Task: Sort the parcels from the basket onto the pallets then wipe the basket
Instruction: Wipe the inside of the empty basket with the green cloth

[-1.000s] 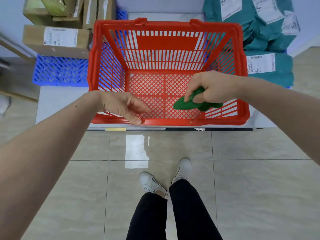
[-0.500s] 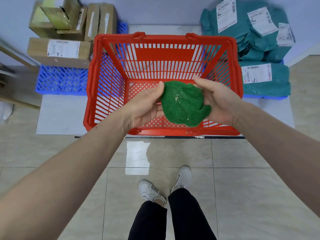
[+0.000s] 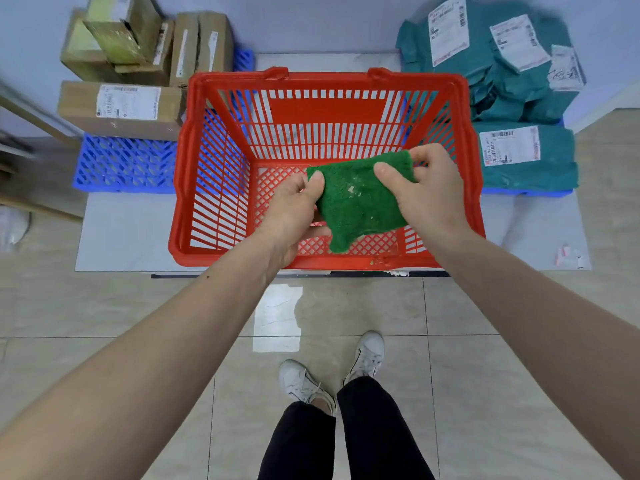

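Observation:
The red plastic basket (image 3: 325, 109) stands on a low grey platform in front of me, with no parcels inside. Over its near half I hold a green cloth (image 3: 360, 202) spread between both hands. My left hand (image 3: 294, 209) pinches the cloth's left edge. My right hand (image 3: 426, 192) pinches its upper right corner. Cardboard boxes (image 3: 124, 109) lie on the blue pallet (image 3: 124, 164) at the left. Teal parcel bags (image 3: 519, 154) with white labels are stacked on a pallet at the right.
The grey platform (image 3: 128, 230) borders a tiled floor where my feet in white shoes (image 3: 301, 379) stand. A wooden frame edge (image 3: 20, 109) runs along the far left. A small scrap of paper (image 3: 568, 254) lies on the platform at the right.
The cloth was bunched in my right hand low in the basket a second ago. Both hands have lifted it and now stretch it flatter and wider between them.

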Demonstrator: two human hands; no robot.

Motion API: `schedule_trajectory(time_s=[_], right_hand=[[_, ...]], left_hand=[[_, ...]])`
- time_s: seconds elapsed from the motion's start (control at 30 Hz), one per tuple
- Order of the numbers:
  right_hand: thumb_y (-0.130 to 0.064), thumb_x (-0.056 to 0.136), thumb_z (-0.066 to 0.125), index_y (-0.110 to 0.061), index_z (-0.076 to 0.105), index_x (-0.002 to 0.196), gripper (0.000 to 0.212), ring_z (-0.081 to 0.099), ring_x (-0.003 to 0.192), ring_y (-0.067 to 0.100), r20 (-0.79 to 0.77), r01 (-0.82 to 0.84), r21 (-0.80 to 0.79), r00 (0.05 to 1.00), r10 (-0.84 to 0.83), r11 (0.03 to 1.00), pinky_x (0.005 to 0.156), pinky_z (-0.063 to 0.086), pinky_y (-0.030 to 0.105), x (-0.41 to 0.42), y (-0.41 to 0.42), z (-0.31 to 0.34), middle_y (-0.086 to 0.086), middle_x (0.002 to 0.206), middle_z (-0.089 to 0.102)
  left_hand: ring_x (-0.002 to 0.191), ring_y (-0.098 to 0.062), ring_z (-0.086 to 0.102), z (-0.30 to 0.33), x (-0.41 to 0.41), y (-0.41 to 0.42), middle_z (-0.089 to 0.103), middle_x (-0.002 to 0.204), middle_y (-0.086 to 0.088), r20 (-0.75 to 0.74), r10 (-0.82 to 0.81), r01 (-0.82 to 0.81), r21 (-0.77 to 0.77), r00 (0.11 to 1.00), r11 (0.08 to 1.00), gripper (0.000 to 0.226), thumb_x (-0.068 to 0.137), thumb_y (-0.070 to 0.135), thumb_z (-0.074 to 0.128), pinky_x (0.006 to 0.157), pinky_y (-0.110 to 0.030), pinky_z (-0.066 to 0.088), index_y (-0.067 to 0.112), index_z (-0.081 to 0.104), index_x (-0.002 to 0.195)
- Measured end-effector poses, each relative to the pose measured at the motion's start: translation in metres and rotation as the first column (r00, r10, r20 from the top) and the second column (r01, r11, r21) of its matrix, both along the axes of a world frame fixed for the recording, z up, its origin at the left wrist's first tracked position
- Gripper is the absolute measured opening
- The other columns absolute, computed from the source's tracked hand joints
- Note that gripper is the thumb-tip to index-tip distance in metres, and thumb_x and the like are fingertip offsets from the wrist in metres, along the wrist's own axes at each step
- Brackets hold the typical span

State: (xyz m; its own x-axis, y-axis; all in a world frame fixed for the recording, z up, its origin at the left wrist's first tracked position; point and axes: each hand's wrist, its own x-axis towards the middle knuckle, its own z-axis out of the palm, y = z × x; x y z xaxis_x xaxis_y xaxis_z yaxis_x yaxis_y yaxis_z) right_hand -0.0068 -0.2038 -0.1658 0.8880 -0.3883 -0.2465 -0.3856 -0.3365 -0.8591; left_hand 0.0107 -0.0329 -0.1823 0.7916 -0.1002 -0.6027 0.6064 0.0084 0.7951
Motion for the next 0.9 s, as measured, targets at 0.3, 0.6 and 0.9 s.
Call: schedule_trajectory(time_s=[0.3, 0.6, 0.9], right_hand=[[-0.038, 0.076, 0.082, -0.022, 0.068, 0.113, 0.042, 0.067, 0.091, -0.001, 0.094, -0.263, -0.107, 0.957, 0.274, 0.959, 0.082, 0.054, 0.021, -0.019, 0.013, 0.017, -0.012, 0.098, 0.073], [-0.038, 0.084, 0.068, -0.022, 0.069, 0.093, 0.018, 0.069, 0.082, 0.013, -0.013, -0.048, -0.037, 0.999, 0.047, 0.998, 0.083, 0.058, 0.045, -0.045, -0.016, 0.028, -0.008, 0.083, 0.071], [-0.026, 0.094, 0.064, -0.020, 0.052, 0.114, 0.024, 0.054, 0.086, 0.000, 0.055, -0.054, -0.226, 0.996, 0.068, 0.973, 0.074, 0.037, 0.013, -0.107, 0.031, -0.008, -0.009, 0.101, 0.059]], left_hand=[[0.090, -0.020, 0.071, 0.033, -0.016, -0.007, 0.071, 0.102, -0.001, -0.048, -0.056, 0.043, -0.225, 0.997, 0.973, 0.061, 0.097, 0.063, 0.029, 0.070, -0.034, 0.059, 0.018, 0.069, 0.107], [0.082, -0.010, 0.059, 0.005, -0.020, 0.024, 0.065, 0.094, -0.001, 0.144, -0.469, 0.403, 0.332, 0.872, 0.853, 0.017, 0.088, 0.032, 0.071, 0.076, -0.028, 0.054, 0.017, 0.067, 0.093], [0.090, -0.011, 0.069, -0.021, -0.013, 0.035, 0.076, 0.087, 0.008, 0.028, -0.712, 0.660, 0.352, 0.702, 0.664, 0.016, 0.077, 0.014, 0.080, 0.096, -0.036, 0.053, 0.016, 0.079, 0.093]])
